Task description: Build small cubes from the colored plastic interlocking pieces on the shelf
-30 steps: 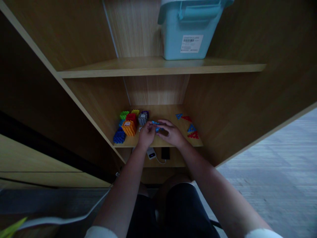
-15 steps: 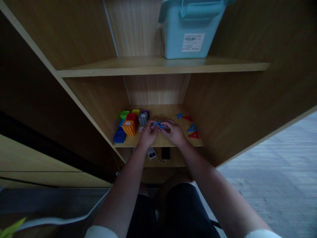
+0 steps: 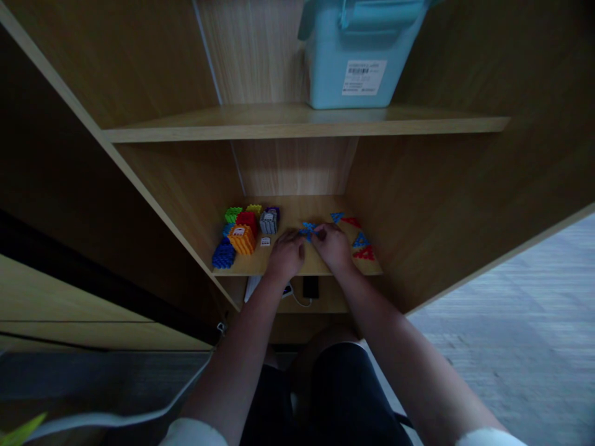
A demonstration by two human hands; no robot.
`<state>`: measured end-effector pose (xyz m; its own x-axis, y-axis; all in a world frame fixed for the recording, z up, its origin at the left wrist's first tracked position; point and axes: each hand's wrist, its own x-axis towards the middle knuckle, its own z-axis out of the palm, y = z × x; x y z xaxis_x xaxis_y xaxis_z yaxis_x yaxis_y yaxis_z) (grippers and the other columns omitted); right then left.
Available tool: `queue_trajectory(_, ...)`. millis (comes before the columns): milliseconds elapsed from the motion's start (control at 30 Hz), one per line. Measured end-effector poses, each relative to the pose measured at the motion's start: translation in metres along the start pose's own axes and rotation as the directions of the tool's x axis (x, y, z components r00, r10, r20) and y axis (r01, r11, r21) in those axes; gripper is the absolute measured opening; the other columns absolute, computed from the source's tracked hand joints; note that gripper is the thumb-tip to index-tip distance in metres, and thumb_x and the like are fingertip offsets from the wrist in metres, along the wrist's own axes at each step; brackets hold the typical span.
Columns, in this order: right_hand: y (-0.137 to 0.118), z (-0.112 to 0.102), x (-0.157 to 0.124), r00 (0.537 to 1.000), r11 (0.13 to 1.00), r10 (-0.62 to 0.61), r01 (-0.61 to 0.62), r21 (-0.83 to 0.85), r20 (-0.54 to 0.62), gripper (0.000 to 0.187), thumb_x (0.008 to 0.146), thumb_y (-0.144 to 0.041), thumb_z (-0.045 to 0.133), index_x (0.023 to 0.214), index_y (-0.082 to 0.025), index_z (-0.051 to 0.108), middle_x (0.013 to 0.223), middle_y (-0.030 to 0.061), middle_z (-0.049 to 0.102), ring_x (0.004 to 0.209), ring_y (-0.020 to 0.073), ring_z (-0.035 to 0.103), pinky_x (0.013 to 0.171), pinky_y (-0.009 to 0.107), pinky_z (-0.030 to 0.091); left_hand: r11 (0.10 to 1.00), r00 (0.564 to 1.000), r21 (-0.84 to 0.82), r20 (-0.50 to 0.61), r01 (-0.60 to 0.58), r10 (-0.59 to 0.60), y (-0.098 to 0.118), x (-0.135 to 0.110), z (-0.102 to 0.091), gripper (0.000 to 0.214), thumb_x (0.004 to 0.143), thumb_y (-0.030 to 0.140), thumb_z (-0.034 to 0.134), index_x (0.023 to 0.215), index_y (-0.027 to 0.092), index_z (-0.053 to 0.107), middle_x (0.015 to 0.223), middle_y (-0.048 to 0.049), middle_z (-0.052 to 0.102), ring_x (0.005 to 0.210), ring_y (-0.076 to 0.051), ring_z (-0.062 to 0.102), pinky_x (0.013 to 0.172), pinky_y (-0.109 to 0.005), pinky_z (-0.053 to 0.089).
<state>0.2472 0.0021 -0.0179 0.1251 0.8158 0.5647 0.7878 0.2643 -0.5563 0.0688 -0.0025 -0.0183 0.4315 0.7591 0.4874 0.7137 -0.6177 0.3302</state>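
Over the middle shelf, a small blue openwork interlocking toy piece [image 3: 308, 230] is between my two hands. My right hand [image 3: 333, 246] pinches its right side with thumb and fingertips. On its left, my left hand [image 3: 286, 253] has its fingers curled, with the fingertips at the piece's lower left edge and partly hidden. To the right lie flat triangular pieces: a blue triangle [image 3: 360, 240], a red triangle [image 3: 364, 253], and another blue one [image 3: 337, 217] beside another red one [image 3: 351, 221].
Left on the shelf stand stacks of ridged pieces: orange [image 3: 242, 240], dark blue [image 3: 224, 253], red [image 3: 247, 219], green [image 3: 233, 214] and grey [image 3: 268, 222]. A light blue lidded bin [image 3: 325, 74] rests on the upper shelf [image 3: 260, 127]. Below lies a black device [image 3: 311, 287] near a white cable.
The blue piece has shifted slightly right and shows more fully. My left hand has turned knuckles-up and moved right and down; my right hand has moved slightly right.
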Motion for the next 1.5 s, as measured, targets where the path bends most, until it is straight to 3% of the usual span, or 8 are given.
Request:
queue_trajectory(133, -0.001, 0.001, 0.000, 0.999, 1.000, -0.028, 0.028, -0.011, 0.030, 0.008, 0.090, -0.017, 0.072, 0.097, -0.020, 0.075, 0.102, 0.0098, 0.078, 0.094, 0.0264, 0.073, 0.093, 0.039, 0.057, 0.999, 0.999, 0.008, -0.005, 0.032, -0.032, 0.004, -0.002, -0.004, 0.034, 0.096, 0.012, 0.059, 0.123, 0.023, 0.077, 0.131, -0.0105, 0.074, 0.131, -0.027, 0.063, 0.122, -0.047, 0.048)
queue_trajectory(300, -0.001, 0.003, 0.000, 0.992, 0.996, -0.086, 0.088, -0.017, 0.097, 0.008, 0.091, -0.016, 0.071, 0.095, -0.022, 0.075, 0.102, 0.0082, 0.079, 0.097, 0.0256, 0.073, 0.096, 0.038, 0.055, 0.950, 0.942, 0.012, -0.138, 0.312, -0.307, 0.009, -0.005, -0.008, 0.033, 0.097, 0.009, 0.052, 0.121, 0.013, 0.074, 0.115, -0.0166, 0.077, 0.115, -0.029, 0.070, 0.108, -0.043, 0.056)
queue_trajectory(400, -0.002, 0.003, 0.000, 0.984, 0.991, -0.122, 0.128, -0.036, 0.131, 0.005, 0.092, -0.020, 0.071, 0.093, -0.023, 0.075, 0.100, 0.0078, 0.078, 0.097, 0.0253, 0.071, 0.096, 0.038, 0.055, 0.921, 0.915, 0.030, -0.131, 0.388, -0.381, 0.010, -0.005, -0.009, 0.038, 0.095, 0.005, 0.050, 0.126, 0.011, 0.071, 0.115, -0.0182, 0.077, 0.112, -0.030, 0.073, 0.102, -0.040, 0.059)
queue_trajectory(533, -0.006, 0.002, -0.001, 0.975, 0.986, -0.139, 0.152, -0.067, 0.173, 0.005, 0.093, -0.020, 0.071, 0.094, -0.021, 0.075, 0.100, 0.0086, 0.077, 0.097, 0.0255, 0.070, 0.094, 0.037, 0.054, 0.915, 0.914, 0.052, -0.085, 0.401, -0.396, 0.008, -0.003, -0.006, 0.042, 0.094, 0.004, 0.049, 0.131, 0.011, 0.068, 0.120, -0.0195, 0.077, 0.116, -0.030, 0.073, 0.101, -0.038, 0.060)
queue_trajectory(733, -0.009, 0.002, -0.003, 0.970, 0.983, -0.125, 0.150, -0.108, 0.209, 0.008, 0.093, -0.018, 0.070, 0.097, -0.021, 0.076, 0.104, 0.0093, 0.077, 0.100, 0.0250, 0.070, 0.097, 0.037, 0.054, 0.958, 0.959, 0.026, -0.008, 0.285, -0.285, 0.000, -0.001, 0.000, 0.053, 0.090, 0.002, 0.052, 0.140, 0.013, 0.064, 0.140, -0.0189, 0.071, 0.136, -0.029, 0.065, 0.121, -0.043, 0.050)
queue_trajectory(933, -0.006, 0.004, -0.002, 0.969, 0.986, -0.118, 0.140, -0.091, 0.215, 0.008, 0.094, -0.019, 0.069, 0.098, -0.022, 0.076, 0.102, 0.0084, 0.079, 0.096, 0.0257, 0.072, 0.096, 0.039, 0.055, 0.970, 0.969, -0.007, 0.019, 0.245, -0.244, -0.006, -0.001, 0.002, 0.060, 0.089, 0.003, 0.053, 0.148, 0.013, 0.060, 0.147, -0.0186, 0.069, 0.138, -0.030, 0.065, 0.122, -0.047, 0.050)
queue_trajectory(1333, -0.005, 0.005, -0.002, 0.974, 0.988, -0.094, 0.116, -0.099, 0.205, 0.010, 0.094, -0.020, 0.071, 0.102, -0.022, 0.076, 0.102, 0.0071, 0.080, 0.094, 0.0258, 0.073, 0.093, 0.038, 0.056, 0.943, 0.944, -0.105, -0.061, 0.316, -0.323, -0.003, -0.002, -0.002, 0.046, 0.093, 0.005, 0.052, 0.136, 0.018, 0.065, 0.136, -0.0151, 0.074, 0.129, -0.029, 0.069, 0.116, -0.043, 0.055)
queue_trajectory(1500, -0.004, 0.007, -0.001, 0.974, 0.989, -0.103, 0.122, -0.081, 0.199, 0.010, 0.094, -0.018, 0.071, 0.101, -0.023, 0.076, 0.104, 0.0069, 0.081, 0.096, 0.0251, 0.073, 0.094, 0.037, 0.056, 0.906, 0.901, -0.145, -0.129, 0.397, -0.415, -0.001, -0.003, -0.005, 0.036, 0.094, 0.005, 0.051, 0.124, 0.016, 0.068, 0.124, -0.0151, 0.078, 0.116, -0.029, 0.074, 0.106, -0.041, 0.059)
